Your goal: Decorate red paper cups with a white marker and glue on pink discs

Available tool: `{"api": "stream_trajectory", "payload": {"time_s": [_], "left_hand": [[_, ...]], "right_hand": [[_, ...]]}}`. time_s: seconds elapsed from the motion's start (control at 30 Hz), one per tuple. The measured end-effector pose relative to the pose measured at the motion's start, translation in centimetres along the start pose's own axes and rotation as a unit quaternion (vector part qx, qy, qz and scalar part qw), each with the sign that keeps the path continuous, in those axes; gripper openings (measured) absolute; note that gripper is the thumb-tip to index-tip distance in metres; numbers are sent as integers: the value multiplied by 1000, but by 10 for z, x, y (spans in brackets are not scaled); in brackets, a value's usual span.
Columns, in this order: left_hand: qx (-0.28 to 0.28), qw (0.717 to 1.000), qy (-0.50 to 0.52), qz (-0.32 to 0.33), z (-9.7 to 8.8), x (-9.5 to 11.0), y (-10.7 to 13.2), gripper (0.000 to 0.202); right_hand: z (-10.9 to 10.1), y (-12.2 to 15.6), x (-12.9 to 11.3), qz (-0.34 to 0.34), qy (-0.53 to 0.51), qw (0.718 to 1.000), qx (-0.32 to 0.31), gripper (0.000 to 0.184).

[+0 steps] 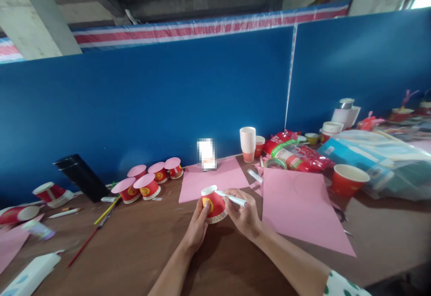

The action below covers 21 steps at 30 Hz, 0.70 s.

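My left hand is wrapped round the side of a red paper cup with a yellow emblem. The cup stands upside down, its narrow white base up and a patterned band round its lower rim. Between the fingers of my right hand is a slim white pen, its tip at the cup's upper edge. Behind the cup lies a pink paper sheet; a larger pink sheet with a faint round outline is to the right of my right hand.
Several upturned red cups topped with pink discs stand left, near a black bottle and paintbrush. Rightward are a tall cup, a red packet, an orange cup, a plastic bag and partly covered scissors.
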<state>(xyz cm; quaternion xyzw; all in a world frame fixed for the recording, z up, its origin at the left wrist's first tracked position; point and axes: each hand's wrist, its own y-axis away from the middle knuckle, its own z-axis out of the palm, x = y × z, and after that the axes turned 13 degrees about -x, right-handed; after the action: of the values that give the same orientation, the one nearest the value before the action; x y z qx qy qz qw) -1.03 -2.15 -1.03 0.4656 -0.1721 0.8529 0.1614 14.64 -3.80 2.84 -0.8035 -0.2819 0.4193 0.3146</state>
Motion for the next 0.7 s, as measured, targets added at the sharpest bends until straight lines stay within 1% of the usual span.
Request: {"api": "stream_trajectory", "payload": {"time_s": [0.2,0.3,0.4,0.5,0.7], "left_hand": [[-8,1000,2,2,2,2,1,44],[-6,1000,12,10,2,2,1,42],[10,999,30,17,2,2,0,41],[31,998,52,11,3,4,0,43],[54,995,78,9,9,10,1,44]], "right_hand": [[0,1,-1,-9,-15,1000,1,13],[-1,2,-2,0,-22,1000,4,13],[-1,4,-2,9,-23,1000,7,13],[1,6,-1,11,-28,1000,-6,15],[4,10,-5,4,-36,999,-19,16]]}}
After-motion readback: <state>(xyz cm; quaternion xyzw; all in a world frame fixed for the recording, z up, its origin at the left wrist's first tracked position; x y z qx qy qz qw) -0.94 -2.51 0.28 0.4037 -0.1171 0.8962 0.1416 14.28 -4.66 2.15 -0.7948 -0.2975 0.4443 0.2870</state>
